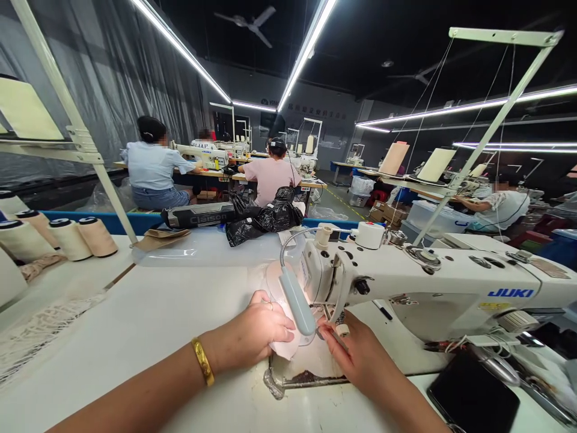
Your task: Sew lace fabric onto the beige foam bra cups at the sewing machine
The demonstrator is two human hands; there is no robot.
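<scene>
A white JUKI sewing machine [451,288] stands in front of me, its head over the work. My left hand [259,328] has its fingers closed on a pale pink fabric piece [283,350], left of the needle area. A grey lamp [297,300] on a bendy neck lights the fabric and covers part of it. Just right of the needle area, my right hand [356,349] has its thumb and fingers drawn together close to the fabric's edge. What lies between those fingertips is too small to make out. The needle itself is hidden.
Thread cones [67,237] and lace trim [40,337] lie at left. Behind the machine are a black plastic bag [264,222] and a Clarson box [198,213]. A black phone-like slab [473,391] and tools are at right. Several people sit at other machines.
</scene>
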